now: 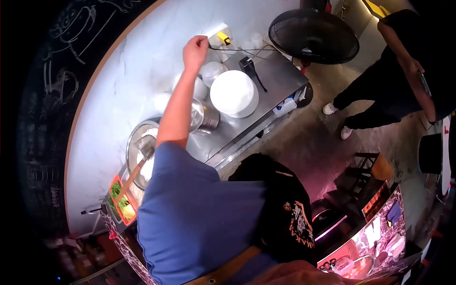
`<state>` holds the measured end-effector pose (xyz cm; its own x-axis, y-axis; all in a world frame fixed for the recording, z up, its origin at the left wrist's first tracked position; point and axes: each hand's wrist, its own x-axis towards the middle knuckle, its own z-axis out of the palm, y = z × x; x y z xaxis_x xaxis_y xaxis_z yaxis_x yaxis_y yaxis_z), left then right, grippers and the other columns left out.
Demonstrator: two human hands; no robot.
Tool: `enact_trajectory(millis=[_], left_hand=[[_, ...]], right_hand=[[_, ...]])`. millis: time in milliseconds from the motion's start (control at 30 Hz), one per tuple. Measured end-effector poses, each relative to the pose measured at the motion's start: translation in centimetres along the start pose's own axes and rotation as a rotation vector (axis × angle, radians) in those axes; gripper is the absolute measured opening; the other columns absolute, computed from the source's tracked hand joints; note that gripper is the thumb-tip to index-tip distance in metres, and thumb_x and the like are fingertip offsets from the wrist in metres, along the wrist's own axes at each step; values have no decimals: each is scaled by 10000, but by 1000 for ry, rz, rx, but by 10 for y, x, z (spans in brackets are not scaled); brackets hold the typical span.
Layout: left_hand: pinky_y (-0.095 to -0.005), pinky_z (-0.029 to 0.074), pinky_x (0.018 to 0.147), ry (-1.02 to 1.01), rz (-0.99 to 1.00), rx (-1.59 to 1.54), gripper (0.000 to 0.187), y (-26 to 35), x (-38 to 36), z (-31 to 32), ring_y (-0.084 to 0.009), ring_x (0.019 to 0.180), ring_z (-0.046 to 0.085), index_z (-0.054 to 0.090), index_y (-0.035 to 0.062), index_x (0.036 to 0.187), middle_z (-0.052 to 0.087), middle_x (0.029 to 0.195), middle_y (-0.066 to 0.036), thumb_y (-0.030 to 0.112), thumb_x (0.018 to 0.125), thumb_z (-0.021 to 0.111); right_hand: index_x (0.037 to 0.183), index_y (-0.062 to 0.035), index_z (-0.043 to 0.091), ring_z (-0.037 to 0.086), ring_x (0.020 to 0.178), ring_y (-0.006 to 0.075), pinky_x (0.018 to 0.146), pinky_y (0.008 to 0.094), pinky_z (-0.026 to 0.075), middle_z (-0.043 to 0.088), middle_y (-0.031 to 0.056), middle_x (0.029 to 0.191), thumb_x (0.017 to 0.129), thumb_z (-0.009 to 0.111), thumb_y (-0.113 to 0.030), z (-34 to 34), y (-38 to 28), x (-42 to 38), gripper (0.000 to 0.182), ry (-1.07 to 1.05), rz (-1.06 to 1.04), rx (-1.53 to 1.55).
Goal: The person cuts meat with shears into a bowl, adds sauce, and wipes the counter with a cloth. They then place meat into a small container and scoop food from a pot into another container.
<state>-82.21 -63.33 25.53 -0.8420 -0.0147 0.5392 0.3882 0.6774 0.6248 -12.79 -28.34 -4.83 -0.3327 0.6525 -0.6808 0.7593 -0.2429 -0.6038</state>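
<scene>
My left hand (pixel 196 50) reaches far out over the steel counter (pixel 280 76) to the marble wall. It is closed around the end of a thin black cable (pixel 237 49), next to a yellow fitting (pixel 223 38) on a white wall socket. The cable runs right toward the black fan (pixel 313 35). Under my forearm sit white lidded bowls (pixel 211 71) and a steel pot (pixel 205 117). My right hand is out of view.
A stack of white plates (pixel 234 93) stands right of my arm. A large steel bowl (pixel 137 142) holds a wooden-handled scoop (pixel 133 173), beside an orange tray of greens (pixel 122 203). Another person in dark clothes (pixel 399 71) stands at the right.
</scene>
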Motion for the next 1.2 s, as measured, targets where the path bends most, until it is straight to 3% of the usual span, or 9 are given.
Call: enact_trajectory(millis=[367, 533, 633, 700, 767, 833, 1000, 1067, 1200], left_hand=[[-461, 469, 937, -477, 221, 371, 409, -81, 108, 272, -375, 1071, 601, 688, 51, 1052, 647, 1124, -218, 384, 869, 538], [-466, 496, 747, -771, 1070, 798, 327, -266, 185, 406, -328, 855, 629, 628, 246, 1239, 668, 916, -168, 296, 985, 429], [-464, 506, 765, -878, 1130, 1047, 391, -290, 205, 434, -313, 892, 621, 518, 347, 1355, 643, 995, -173, 241, 1000, 394], [-494, 421, 973, -1081, 515, 1134, 551, -250, 209, 432, -391, 1116, 563, 571, 156, 1313, 592, 1236, -217, 536, 978, 353], [-461, 410, 974, -1195, 557, 1013, 781, -223, 210, 420, -367, 1132, 570, 648, -23, 1148, 638, 1177, -222, 673, 899, 396], [-413, 447, 927, -1028, -244, 531, 751, -186, 189, 388, -370, 1031, 607, 695, -65, 985, 672, 1080, -232, 652, 825, 539], [-413, 447, 955, -865, 1, 608, 729, -157, 191, 365, -335, 1070, 613, 697, -53, 1030, 670, 1109, -215, 616, 749, 636], [-421, 463, 945, -779, -51, 628, 751, -122, 174, 332, -360, 1045, 619, 674, -87, 1044, 658, 1116, -239, 590, 720, 680], [-447, 521, 853, -346, -215, 411, 947, -108, 178, 312, -402, 974, 636, 516, -166, 1179, 649, 1063, -283, 572, 641, 769]], right_hand=[[1063, -29, 656, 643, 798, 172, 732, 304, 510, 696, 62, 926, 892, 644, -172, 26, -18, -62, 224, 120, 139, 120], [1031, -23, 653, 639, 795, 157, 724, 306, 512, 685, 86, 883, 878, 633, -179, 31, 4, -137, 220, 263, 156, -88], [981, -57, 689, 675, 866, 285, 800, 376, 522, 700, 150, 911, 826, 666, -285, 57, 57, -184, 277, 334, 366, -42], [961, -56, 698, 676, 867, 278, 801, 376, 523, 703, 147, 921, 799, 682, -312, 78, 72, -214, 304, 357, 439, -94], [963, -69, 711, 672, 887, 287, 816, 385, 520, 705, 147, 939, 791, 683, -327, 100, 83, -234, 311, 340, 629, 16], [957, -56, 700, 647, 683, 163, 657, 317, 523, 690, 72, 797, 810, 692, -250, 117, 87, -243, 243, 350, 651, 79], [1030, -65, 682, 655, 709, 175, 680, 315, 523, 696, 70, 836, 831, 682, -261, 133, 74, -227, 280, 300, 648, 82], [1065, -139, 693, 667, 943, 259, 847, 392, 507, 709, 131, 993, 845, 631, -384, 119, 42, -224, 335, 237, 619, 81], [1056, -113, 691, 672, 875, 242, 824, 373, 512, 710, 104, 948, 851, 639, -356, 143, 88, -204, 322, 364, 508, 256]])
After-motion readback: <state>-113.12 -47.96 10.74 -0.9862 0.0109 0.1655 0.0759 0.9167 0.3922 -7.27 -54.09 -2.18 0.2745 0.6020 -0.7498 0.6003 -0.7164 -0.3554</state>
